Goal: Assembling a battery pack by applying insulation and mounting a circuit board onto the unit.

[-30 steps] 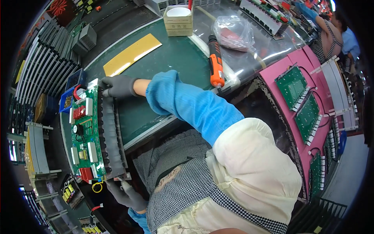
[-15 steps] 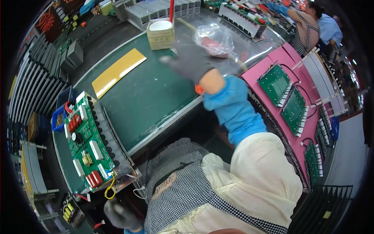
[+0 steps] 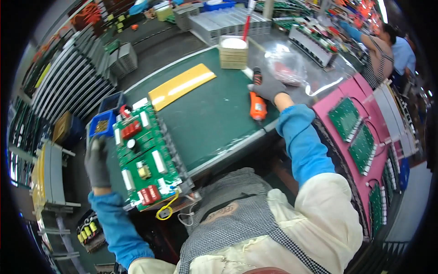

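My right hand [image 3: 272,86], in a dark grey glove, is closed around an orange and black electric screwdriver [image 3: 258,108] over the right part of the green bench top. My left hand [image 3: 96,164], gloved too, reaches up beside the left end of a green circuit board [image 3: 145,153]. Its fingers are stretched out, with nothing visible in them, just below a blue bin [image 3: 102,123] of small brass-coloured parts. The board carries red and white components and sits on a finned metal heatsink; a yellow wire loop [image 3: 167,208] hangs from its near end.
A shiny yellow strip [image 3: 182,86] lies on the bench [image 3: 205,123]. Behind it stands a small box [image 3: 233,57] with a white round container. Clear plastic bags [image 3: 285,66] lie to the right. Green boards [image 3: 363,148] rest on a pink surface. A co-worker [image 3: 379,57] works at far right.
My left hand has risen from beside my apron to the blue bin. My right hand, spread before above the bench, now grips the screwdriver. The whole view has shifted, too.
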Tool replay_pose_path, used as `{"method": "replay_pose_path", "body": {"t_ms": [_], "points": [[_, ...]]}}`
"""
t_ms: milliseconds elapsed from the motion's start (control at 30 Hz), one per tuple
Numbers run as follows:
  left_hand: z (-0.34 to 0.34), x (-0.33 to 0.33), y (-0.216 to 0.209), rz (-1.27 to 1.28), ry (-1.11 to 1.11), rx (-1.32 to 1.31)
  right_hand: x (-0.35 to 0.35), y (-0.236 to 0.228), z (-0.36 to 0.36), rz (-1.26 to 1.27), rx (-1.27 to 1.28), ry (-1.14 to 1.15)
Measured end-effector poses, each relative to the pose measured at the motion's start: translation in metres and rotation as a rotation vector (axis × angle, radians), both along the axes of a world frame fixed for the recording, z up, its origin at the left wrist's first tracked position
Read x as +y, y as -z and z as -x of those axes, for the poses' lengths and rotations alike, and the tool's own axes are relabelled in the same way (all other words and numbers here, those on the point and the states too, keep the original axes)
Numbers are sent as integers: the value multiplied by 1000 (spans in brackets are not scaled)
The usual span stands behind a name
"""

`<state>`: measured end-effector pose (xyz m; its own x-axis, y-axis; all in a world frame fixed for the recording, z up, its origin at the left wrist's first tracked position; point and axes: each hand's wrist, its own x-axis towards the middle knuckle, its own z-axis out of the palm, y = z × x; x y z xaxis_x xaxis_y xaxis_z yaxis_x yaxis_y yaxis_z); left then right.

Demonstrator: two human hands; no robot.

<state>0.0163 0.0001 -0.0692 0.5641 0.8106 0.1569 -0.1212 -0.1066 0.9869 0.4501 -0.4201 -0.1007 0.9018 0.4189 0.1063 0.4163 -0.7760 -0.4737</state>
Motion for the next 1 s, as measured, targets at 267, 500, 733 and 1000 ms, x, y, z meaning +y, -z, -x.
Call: {"method": "replay_pose_path", "body": {"t_ms": [267, 500, 733, 1000], "points": [[15, -4, 8, -9, 121, 100, 41, -1, 19, 29, 141, -10], [0, 22, 10, 127, 80, 138, 44, -13, -25, -408, -117, -178], [-8, 11, 6, 159, 70, 134, 91, 28, -181, -765, 328, -229], [51, 11, 23, 190, -127, 222, 136, 26, -183, -652, 431, -294]]}}
